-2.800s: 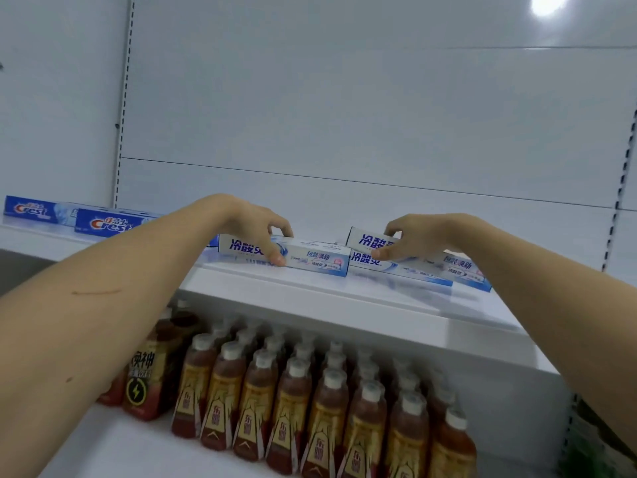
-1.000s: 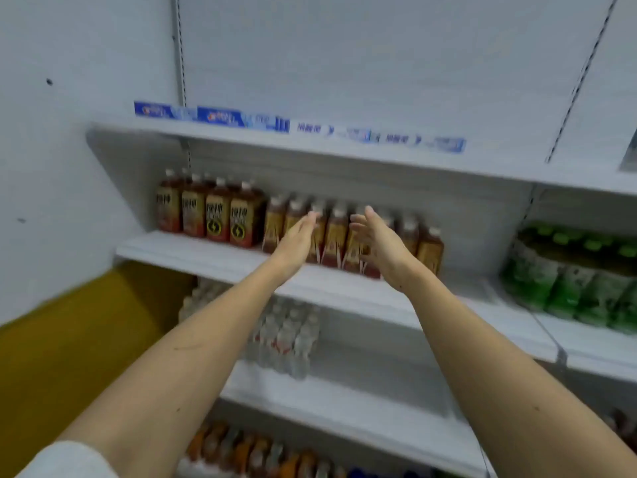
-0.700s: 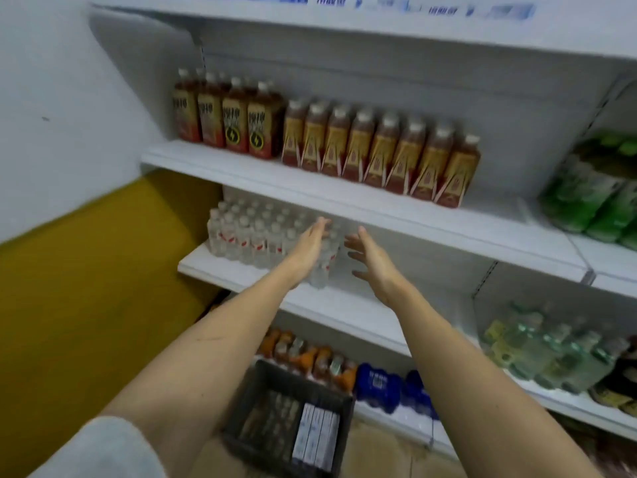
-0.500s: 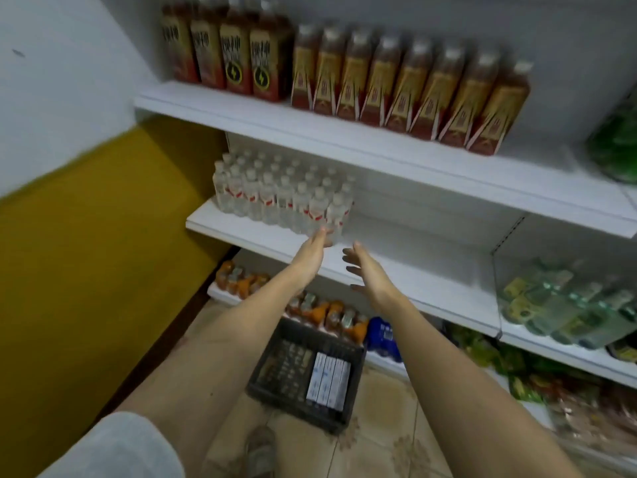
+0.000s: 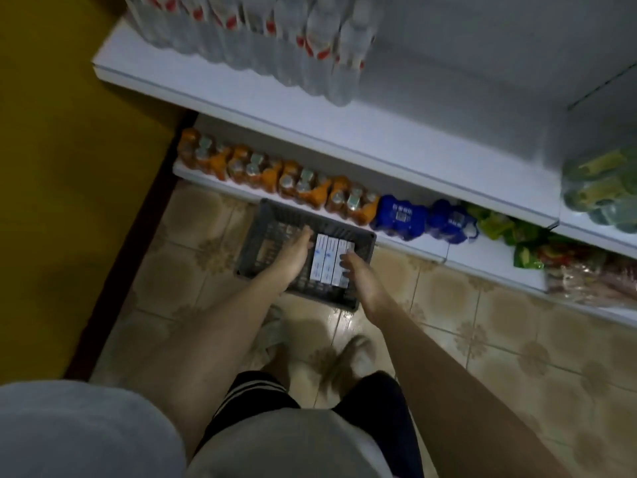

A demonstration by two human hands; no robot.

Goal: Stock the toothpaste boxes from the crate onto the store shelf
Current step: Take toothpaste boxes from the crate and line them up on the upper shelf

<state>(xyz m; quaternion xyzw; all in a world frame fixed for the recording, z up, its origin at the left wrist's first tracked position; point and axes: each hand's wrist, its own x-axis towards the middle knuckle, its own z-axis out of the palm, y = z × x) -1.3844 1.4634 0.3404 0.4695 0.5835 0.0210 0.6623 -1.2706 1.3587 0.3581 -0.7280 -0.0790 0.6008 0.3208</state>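
Both arms reach down into the crate; the left hand and right hand, fingers spread apart, flank three white toothpaste boxes lying side by side against its right wall.

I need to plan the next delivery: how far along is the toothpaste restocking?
Done: cannot tell, the toothpaste shelf is out of view. In hand: left hand and right hand flank the toothpaste boxes, nothing gripped yet. Left: about three boxes in the crate.

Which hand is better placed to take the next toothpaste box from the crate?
Either, nearly. The left hand and right hand flank the three toothpaste boxes in the crate. Slight edge to the left, lying along the outermost box.
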